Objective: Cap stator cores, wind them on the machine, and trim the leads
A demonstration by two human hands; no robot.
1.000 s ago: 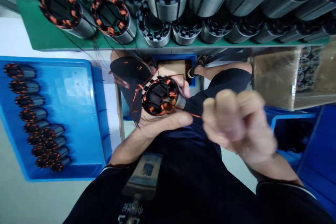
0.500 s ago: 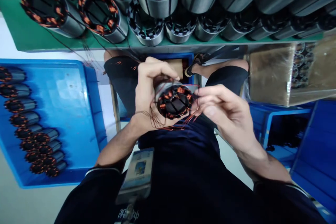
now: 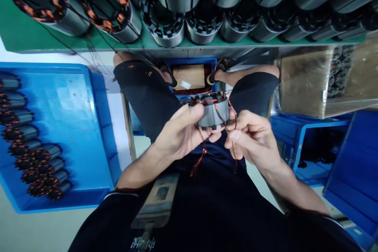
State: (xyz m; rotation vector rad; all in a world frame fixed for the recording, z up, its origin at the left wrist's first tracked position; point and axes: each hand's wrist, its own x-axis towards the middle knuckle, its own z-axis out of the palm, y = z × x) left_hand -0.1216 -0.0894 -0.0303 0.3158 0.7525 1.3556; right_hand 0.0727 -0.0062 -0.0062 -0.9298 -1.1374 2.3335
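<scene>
A motor stator (image 3: 213, 113), a grey metal ring with black slotted ends, is held above my lap with its side facing me. My left hand (image 3: 181, 132) grips it, the thumb on the near side and the fingers underneath. Copper lead wires (image 3: 202, 157) hang below it, and another runs across its outer wall. At the stator's right side, my right hand (image 3: 251, 136) pinches a copper wire (image 3: 233, 110) that loops up past the rim. The stator's inside is mostly hidden from this angle.
Several stators (image 3: 203, 27) stand in rows on the green bench (image 3: 153, 44), two with copper windings at the left. A blue tray (image 3: 85, 126) holds several wound stators. Below the bench sits a blue bin (image 3: 195, 61) with cardboard; a plastic-wrapped carton (image 3: 304, 82) is at right.
The stator has turned from its wound end facing me to its side. My left hand has shifted from behind it to below and left. My right hand now pinches a wire.
</scene>
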